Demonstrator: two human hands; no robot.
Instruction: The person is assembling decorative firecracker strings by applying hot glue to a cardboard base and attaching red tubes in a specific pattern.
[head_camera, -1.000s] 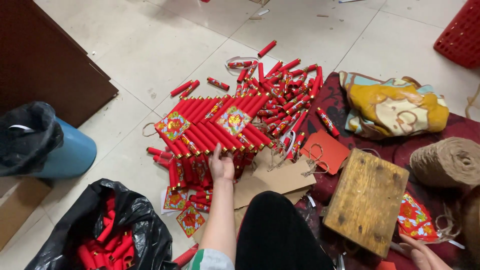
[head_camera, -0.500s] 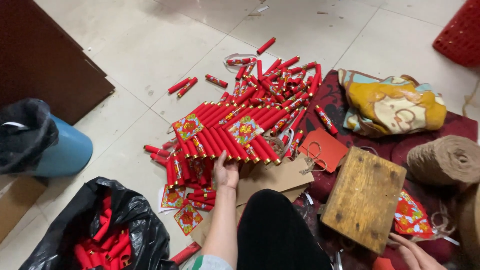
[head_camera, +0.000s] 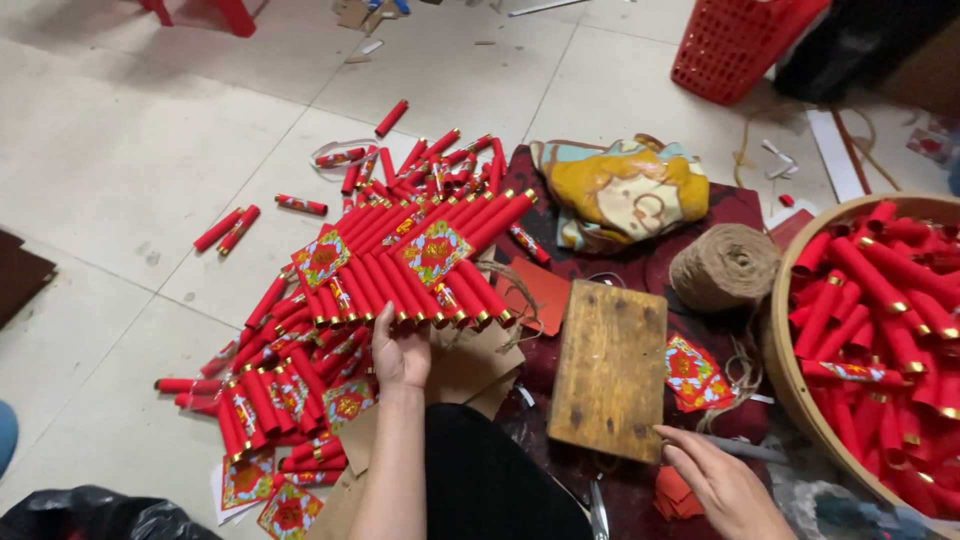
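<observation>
Left of the wooden board (head_camera: 610, 368), I see my left hand (head_camera: 400, 355), fingers spread, pressing the near edge of a bundle of red tubes (head_camera: 430, 262) on the floor. At the board's near right corner my right hand (head_camera: 722, 482) rests loosely, empty, fingers slightly apart.

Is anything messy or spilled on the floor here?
Yes. Loose red tubes lie scattered across the floor tiles, pointing every way, unlike the neat bound row by the left hand. Paper scraps litter the floor farther away.
</observation>
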